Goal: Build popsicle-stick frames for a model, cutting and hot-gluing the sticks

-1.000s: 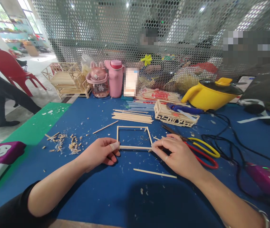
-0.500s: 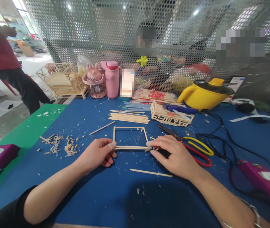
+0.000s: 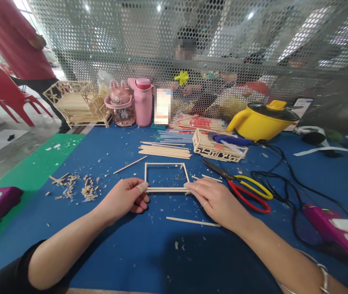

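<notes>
A rectangular frame of thin wooden sticks [image 3: 164, 164] lies on the blue table top, with two sticks side by side along its near edge. My left hand [image 3: 128, 195] pinches the near left corner between thumb and fingers. At the near right corner, my right hand [image 3: 213, 198] has its thumb and fingers closed on the stick ends. One loose stick [image 3: 192, 221] lies nearer to me, and another [image 3: 130, 164] rests to the left of the frame. Behind the frame is a row of sticks [image 3: 164, 151].
Scissors [image 3: 250, 192] and black cables lie right of my right hand. Farther back are a small wooden model [image 3: 218, 147], a glue gun [image 3: 232, 139], a yellow pot [image 3: 261, 122] and a pink bottle [image 3: 143, 102]. Stick scraps [image 3: 90, 188] lie left. A person [image 3: 23, 41] stands back left.
My right hand's fingers have come together at the near right corner, and more of the scissors shows. The person at the back left has moved right, and a red chair has come into view.
</notes>
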The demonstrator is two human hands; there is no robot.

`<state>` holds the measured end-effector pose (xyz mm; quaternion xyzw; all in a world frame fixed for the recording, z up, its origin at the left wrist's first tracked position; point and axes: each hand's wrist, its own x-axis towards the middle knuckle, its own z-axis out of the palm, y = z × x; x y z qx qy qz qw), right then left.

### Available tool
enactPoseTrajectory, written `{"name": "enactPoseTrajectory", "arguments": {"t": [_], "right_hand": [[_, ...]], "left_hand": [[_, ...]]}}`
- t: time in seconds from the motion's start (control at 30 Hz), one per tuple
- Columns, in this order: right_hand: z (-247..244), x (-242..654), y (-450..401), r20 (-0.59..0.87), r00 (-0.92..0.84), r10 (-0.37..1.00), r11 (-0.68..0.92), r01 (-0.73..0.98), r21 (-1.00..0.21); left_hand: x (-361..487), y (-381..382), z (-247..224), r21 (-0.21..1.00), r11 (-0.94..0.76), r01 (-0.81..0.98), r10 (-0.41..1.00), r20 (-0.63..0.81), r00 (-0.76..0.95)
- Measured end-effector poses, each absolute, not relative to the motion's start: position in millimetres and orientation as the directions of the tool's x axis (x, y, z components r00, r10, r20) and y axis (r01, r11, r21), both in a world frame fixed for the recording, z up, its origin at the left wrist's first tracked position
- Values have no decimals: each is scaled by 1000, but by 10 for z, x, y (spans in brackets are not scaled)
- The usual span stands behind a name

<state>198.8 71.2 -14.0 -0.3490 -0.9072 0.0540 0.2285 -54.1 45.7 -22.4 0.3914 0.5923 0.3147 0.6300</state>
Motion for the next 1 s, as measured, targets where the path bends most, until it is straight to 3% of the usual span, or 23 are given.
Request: {"name": "enactPoseTrajectory", "arguments": {"t": [0.53,1.0], "right_hand": [[-178,1990,716,356,-610,708,705,635,-316],[-180,1972,730,384,-616,688,725,613,-315]], "left_hand": [[-577,481,-210,821,567,-74,822,-557,118],[-532,473,-201,848,529,27,844,-529,89]]}}
